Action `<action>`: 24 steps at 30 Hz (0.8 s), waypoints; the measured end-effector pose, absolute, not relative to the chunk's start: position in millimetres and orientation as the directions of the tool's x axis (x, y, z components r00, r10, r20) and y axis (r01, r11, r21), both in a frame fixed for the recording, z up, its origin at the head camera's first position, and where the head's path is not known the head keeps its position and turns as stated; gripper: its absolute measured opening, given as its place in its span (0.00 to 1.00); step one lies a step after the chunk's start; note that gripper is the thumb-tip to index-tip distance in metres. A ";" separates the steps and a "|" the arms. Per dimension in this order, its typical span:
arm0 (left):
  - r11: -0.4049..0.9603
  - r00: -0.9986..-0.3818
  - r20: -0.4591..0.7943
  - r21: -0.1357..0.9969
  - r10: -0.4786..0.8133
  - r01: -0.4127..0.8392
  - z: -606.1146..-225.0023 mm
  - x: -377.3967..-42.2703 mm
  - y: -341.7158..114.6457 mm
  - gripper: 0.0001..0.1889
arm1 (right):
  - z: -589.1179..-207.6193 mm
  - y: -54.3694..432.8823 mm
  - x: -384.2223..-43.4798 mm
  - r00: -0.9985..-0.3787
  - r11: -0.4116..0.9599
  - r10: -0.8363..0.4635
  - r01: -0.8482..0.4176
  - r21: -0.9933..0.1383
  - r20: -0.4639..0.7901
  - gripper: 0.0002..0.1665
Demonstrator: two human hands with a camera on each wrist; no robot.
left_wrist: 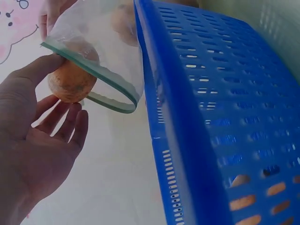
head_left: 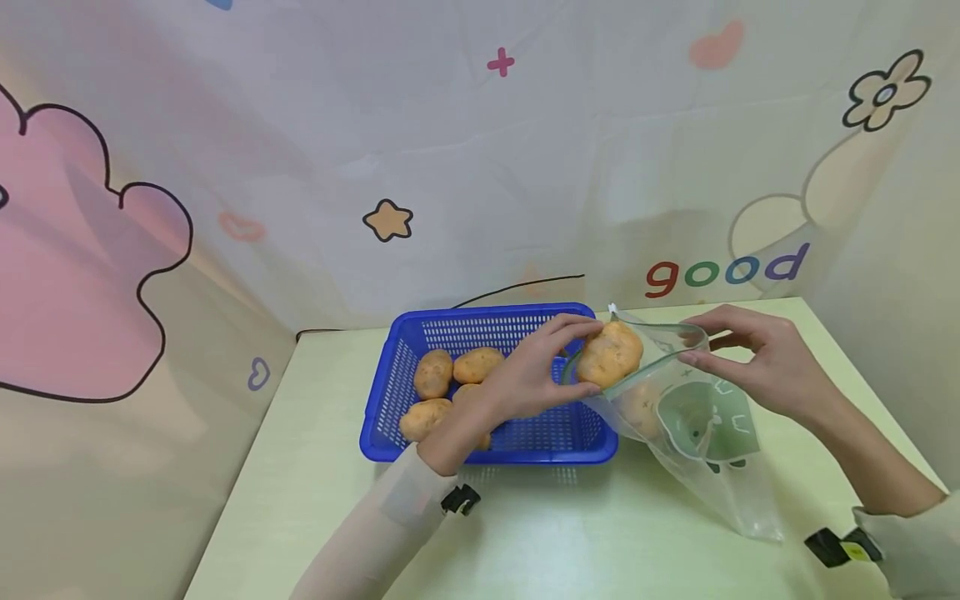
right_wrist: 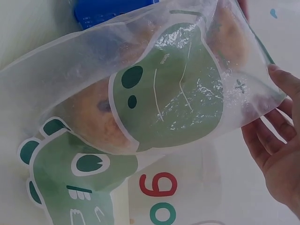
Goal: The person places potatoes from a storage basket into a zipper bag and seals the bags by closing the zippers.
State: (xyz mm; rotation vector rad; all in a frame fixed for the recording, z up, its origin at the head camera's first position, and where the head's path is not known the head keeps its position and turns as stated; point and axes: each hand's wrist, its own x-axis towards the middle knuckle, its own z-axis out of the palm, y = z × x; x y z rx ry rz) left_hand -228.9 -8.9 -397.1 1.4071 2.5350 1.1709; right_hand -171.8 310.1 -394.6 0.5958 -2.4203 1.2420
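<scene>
Left hand (head_left: pixel 536 368) curled about a potato (head_left: pixel 611 356), fingertips on its far side, thumb close to the near rim; whether the thumb also pinned plastic, I could not tell. Potato sat in the mouth of a clear zip bag (head_left: pixel 708 433). Right hand (head_left: pixel 780 358), at the potato's 3 o'clock, pinched the opposite end of that mouth, probably to keep the lips apart and take the bag's weight. Another potato (head_left: pixel 641 408) showed through the plastic at 5 o'clock.

Blue basket (head_left: pixel 491 457) stood at 9 o'clock, its right edge close against the bag, presumably for a short reach. More potatoes (head_left: pixel 433 373) lay in it, some hidden beneath the left forearm, which crossed the basket from 7 o'clock. Green print on the bag partly masked its contents. Pale table (head_left: pixel 300 500) underneath; "good" lettering (head_left: pixel 727 271) on the backdrop at 2 o'clock.
</scene>
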 end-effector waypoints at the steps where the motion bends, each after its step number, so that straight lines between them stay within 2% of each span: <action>1: 0.313 -0.602 0.324 0.624 0.730 0.716 -398.0 -229.0 -8.9 0.37 | -394.8 309.4 -172.0 -0.848 0.524 -0.204 -0.516 -0.677 0.488 0.24; 7: 0.345 -0.682 0.302 0.686 0.666 0.640 -406.5 -228.1 -16.1 0.31 | -396.3 307.3 -172.6 -0.847 0.537 -0.192 -0.514 -0.669 0.496 0.24; 10: 0.393 -0.710 0.209 0.712 0.673 0.582 -412.7 -226.7 -22.8 0.37 | -396.5 307.6 -172.2 -0.853 0.540 -0.181 -0.502 -0.675 0.489 0.24; 13: 0.469 -0.713 0.073 0.705 0.697 0.531 -419.3 -225.5 -25.6 0.45 | -397.1 307.5 -172.4 -0.864 0.529 -0.174 -0.487 -0.695 0.472 0.25; 16: 0.511 -0.713 -0.010 0.705 0.701 0.492 -426.0 -226.1 -20.7 0.49 | -399.7 307.6 -174.2 -0.874 0.518 -0.176 -0.473 -0.713 0.453 0.24; 18: 0.514 -0.723 -0.021 0.719 0.690 0.469 -429.0 -227.3 -15.4 0.46 | -401.6 307.6 -176.0 -0.879 0.518 -0.179 -0.466 -0.717 0.442 0.23; 22: 0.492 -0.742 0.021 0.736 0.670 0.465 -425.1 -229.1 -7.3 0.32 | -401.8 312.3 -177.8 -0.886 0.508 -0.177 -0.455 -0.732 0.428 0.19; 24: 0.475 -0.737 0.054 0.732 0.674 0.488 -415.8 -230.0 -4.1 0.27 | -397.7 319.8 -176.4 -0.891 0.432 -0.172 -0.451 -0.781 0.420 0.18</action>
